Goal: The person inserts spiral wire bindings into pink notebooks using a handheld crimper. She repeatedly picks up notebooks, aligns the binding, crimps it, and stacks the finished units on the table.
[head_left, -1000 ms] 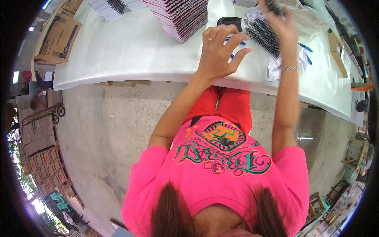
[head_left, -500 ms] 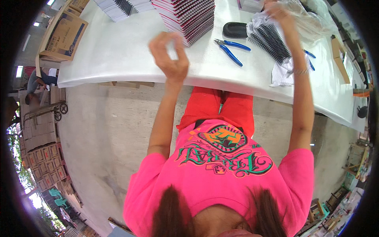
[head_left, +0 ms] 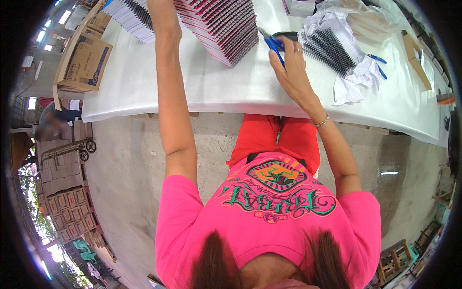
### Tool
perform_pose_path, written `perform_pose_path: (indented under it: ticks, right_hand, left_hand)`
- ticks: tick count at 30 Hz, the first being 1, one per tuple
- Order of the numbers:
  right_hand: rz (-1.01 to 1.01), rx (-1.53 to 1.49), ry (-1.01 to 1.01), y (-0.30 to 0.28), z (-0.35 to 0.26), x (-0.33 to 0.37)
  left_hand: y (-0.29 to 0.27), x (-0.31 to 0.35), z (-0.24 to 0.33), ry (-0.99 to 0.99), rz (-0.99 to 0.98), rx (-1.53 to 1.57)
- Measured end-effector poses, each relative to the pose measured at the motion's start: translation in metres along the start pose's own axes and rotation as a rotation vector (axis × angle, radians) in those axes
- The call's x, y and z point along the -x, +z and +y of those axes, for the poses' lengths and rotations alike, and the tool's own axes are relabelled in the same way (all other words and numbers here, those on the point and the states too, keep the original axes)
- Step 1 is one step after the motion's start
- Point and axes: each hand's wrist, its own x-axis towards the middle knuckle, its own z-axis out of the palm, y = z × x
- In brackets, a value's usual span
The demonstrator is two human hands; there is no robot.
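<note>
My right hand (head_left: 294, 72) is closed on blue-handled pliers (head_left: 273, 44), its thumb and fingers around the handles; the jaws point up and away, beside the stack of spiral-bound notebooks (head_left: 224, 33). At the top edge, my left hand (head_left: 162, 10) reaches between this stack and another pile of notebooks (head_left: 131, 21) with black binding. Its fingers are cut off by the frame, so what they touch is hidden. Right of the pliers, rows of black binding wire (head_left: 332, 50) lie on crumpled white paper (head_left: 353, 86). A black object (head_left: 288, 35) shows partly behind my right hand.
A second blue-handled tool (head_left: 378, 60) lies by the paper. Clear plastic wrap (head_left: 373, 19) sits at the far right, near a cardboard piece (head_left: 416, 60). A cardboard box (head_left: 86, 62) stands at the left of the white table (head_left: 130, 91). Another person (head_left: 55, 120) is far left.
My right hand has come from the binding wire to the pliers, taken hold of them and tilted them. My left hand has moved left and farther away, to the top edge.
</note>
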Motion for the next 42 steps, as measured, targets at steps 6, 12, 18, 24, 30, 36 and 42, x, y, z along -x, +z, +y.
perform_pose_path:
  ticks: [6, 12, 18, 24, 30, 36, 42]
  right_hand:
    - [0.194, -0.060, -0.236, -0.007, -0.101, -0.045]
    - [0.290, 0.037, -0.328, 0.015, -0.115, -0.057]
    - [0.344, 0.066, -0.327, 0.025, -0.114, -0.057]
    - [0.335, 0.103, -0.323, 0.029, -0.112, -0.061]
    - [0.186, -0.202, -0.243, 0.019, -0.109, -0.062]
    - [-0.500, -1.080, 0.291, -0.012, -0.112, -0.078]
    - [0.257, -0.016, -0.286, 0.009, -0.107, -0.059]
  left_hand:
    - [0.006, 0.008, -0.007, -0.044, -0.022, 0.139]
    - [0.011, 0.008, -0.010, 0.062, -0.020, 0.154]
    - [0.008, 0.009, -0.009, 0.005, -0.038, 0.144]
    - [0.009, 0.007, -0.010, 0.011, -0.039, 0.207]
    - [0.012, 0.012, -0.010, 0.018, 0.019, 0.137]
    - [0.008, 0.011, -0.011, 0.021, -0.036, 0.176]
    - [0.010, 0.011, -0.011, 0.028, -0.006, 0.118]
